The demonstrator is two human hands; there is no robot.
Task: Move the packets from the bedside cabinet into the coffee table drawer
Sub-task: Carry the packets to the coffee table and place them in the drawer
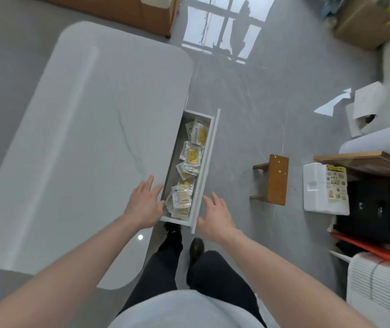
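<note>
Both hands' grip spread, left hand [144,204], right hand [215,215], drawer [207,159] half-hidden, packets [190,162] overlapping

light: bright daylight | glare: window reflection on glossy floor [224,27] | edges: wide-angle bending, corners blurred

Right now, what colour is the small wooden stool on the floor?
The small wooden stool is mid-brown with pale specks, seen in the head view.
</note>
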